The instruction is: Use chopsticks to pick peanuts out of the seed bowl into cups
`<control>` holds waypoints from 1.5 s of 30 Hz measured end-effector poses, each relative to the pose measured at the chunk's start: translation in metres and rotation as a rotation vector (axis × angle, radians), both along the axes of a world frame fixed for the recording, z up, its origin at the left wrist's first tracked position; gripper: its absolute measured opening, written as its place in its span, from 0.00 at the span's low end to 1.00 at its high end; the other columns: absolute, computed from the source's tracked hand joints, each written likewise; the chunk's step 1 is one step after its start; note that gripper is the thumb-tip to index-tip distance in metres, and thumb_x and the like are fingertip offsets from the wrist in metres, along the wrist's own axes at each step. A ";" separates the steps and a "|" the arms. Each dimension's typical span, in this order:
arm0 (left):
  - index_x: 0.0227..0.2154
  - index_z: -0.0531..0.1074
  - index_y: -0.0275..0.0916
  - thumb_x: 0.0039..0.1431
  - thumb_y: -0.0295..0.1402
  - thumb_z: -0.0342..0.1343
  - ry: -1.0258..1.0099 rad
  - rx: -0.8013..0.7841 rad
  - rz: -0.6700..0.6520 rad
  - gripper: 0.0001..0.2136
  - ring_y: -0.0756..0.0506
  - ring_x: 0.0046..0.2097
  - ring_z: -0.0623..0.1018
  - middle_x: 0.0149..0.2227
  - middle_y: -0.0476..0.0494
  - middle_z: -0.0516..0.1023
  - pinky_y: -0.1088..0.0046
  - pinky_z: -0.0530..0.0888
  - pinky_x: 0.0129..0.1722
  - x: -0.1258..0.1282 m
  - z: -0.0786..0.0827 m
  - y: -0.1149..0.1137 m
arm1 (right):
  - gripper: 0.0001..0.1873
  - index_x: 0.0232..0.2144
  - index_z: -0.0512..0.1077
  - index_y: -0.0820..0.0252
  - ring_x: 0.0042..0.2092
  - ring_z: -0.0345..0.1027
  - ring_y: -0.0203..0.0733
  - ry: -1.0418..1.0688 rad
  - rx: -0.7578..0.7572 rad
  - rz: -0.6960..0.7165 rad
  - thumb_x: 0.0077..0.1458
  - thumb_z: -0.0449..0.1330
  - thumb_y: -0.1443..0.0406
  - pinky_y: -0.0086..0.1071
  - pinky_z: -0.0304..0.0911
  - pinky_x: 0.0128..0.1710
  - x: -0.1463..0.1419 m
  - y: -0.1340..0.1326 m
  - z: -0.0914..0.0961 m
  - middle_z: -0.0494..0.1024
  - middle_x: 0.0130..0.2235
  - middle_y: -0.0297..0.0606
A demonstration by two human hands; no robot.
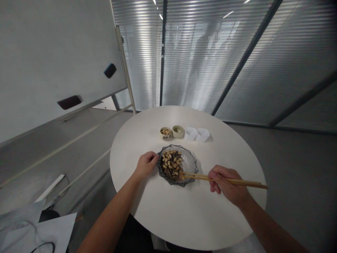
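Observation:
With its fingers closed on the left rim, my left hand (147, 163) holds a dark clear-glass bowl (190, 162) with a scalloped edge. Pistachios (171, 158) and dark striped seeds (170, 173), which look like sunflower seeds, fill the bowl's left side; bare patterned glass shows on its right. A pair of long wooden chopsticks (201, 176) is gripped in my right hand (228, 183), just right of the bowl. Their tips reach over the near right rim and touch down among the seeds at the bowl's lower middle. Whether anything is pinched between the tips is too small to tell.
Behind the bowl stand, in a row, a small cup of pistachios (165, 136), a greenish cup (178, 133) and two white plastic cups (190, 136). All rest on a round white table (200, 218). A whiteboard (58, 52) stands left; a person's blurred shape shows behind the ribbed glass wall.

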State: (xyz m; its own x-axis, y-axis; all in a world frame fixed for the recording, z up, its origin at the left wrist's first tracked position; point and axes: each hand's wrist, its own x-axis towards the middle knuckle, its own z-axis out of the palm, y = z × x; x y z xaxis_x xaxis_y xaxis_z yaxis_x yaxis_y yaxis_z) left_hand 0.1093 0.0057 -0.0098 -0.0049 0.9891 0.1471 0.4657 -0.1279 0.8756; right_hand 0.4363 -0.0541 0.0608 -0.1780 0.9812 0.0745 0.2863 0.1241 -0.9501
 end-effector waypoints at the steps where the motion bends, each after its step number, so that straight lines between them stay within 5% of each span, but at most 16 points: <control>1: 0.26 0.74 0.38 0.63 0.44 0.52 0.004 0.000 -0.003 0.16 0.49 0.29 0.69 0.24 0.50 0.71 0.75 0.64 0.29 0.000 0.000 0.000 | 0.22 0.21 0.71 0.59 0.15 0.64 0.34 0.022 0.011 -0.020 0.61 0.60 0.52 0.27 0.60 0.15 0.001 0.000 0.000 0.74 0.17 0.35; 12: 0.27 0.74 0.39 0.62 0.44 0.53 -0.009 0.012 0.003 0.16 0.49 0.29 0.69 0.24 0.50 0.71 0.75 0.65 0.29 0.000 -0.005 0.002 | 0.13 0.21 0.74 0.59 0.13 0.66 0.36 0.462 0.134 -0.225 0.53 0.65 0.60 0.25 0.55 0.12 -0.010 0.036 0.003 0.74 0.15 0.36; 22: 0.28 0.74 0.39 0.62 0.44 0.52 0.008 0.005 -0.008 0.15 0.49 0.30 0.69 0.25 0.50 0.72 0.74 0.65 0.30 -0.002 -0.002 0.001 | 0.15 0.22 0.70 0.58 0.12 0.61 0.32 0.453 0.223 -0.223 0.52 0.65 0.56 0.27 0.63 0.11 -0.073 0.132 0.030 0.71 0.16 0.29; 28: 0.27 0.74 0.39 0.62 0.44 0.52 0.023 0.013 -0.006 0.15 0.49 0.30 0.69 0.25 0.50 0.71 0.74 0.65 0.31 -0.004 -0.003 0.002 | 0.17 0.22 0.67 0.56 0.12 0.59 0.31 0.384 0.187 -0.208 0.53 0.64 0.52 0.28 0.65 0.12 -0.098 0.170 0.021 0.69 0.15 0.28; 35: 0.28 0.74 0.39 0.63 0.43 0.52 0.006 0.006 -0.007 0.15 0.49 0.29 0.69 0.24 0.50 0.71 0.75 0.64 0.29 -0.004 -0.007 0.003 | 0.17 0.24 0.68 0.57 0.14 0.64 0.33 0.323 0.201 -0.178 0.54 0.64 0.53 0.27 0.65 0.13 -0.104 0.172 0.007 0.73 0.18 0.30; 45: 0.27 0.74 0.39 0.63 0.44 0.52 0.006 0.014 -0.005 0.15 0.49 0.30 0.69 0.25 0.50 0.71 0.75 0.64 0.30 -0.002 -0.008 0.002 | 0.22 0.26 0.70 0.58 0.15 0.66 0.32 0.271 0.238 -0.137 0.54 0.65 0.47 0.24 0.64 0.13 -0.083 0.153 0.022 0.76 0.21 0.32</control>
State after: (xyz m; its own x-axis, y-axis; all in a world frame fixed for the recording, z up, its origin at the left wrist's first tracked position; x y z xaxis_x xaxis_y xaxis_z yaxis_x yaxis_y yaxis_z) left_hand 0.1071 0.0079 -0.0174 0.0011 0.9870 0.1607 0.4700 -0.1424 0.8711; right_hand 0.3535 0.0992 0.0823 0.0107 0.9440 0.3299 0.0577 0.3287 -0.9427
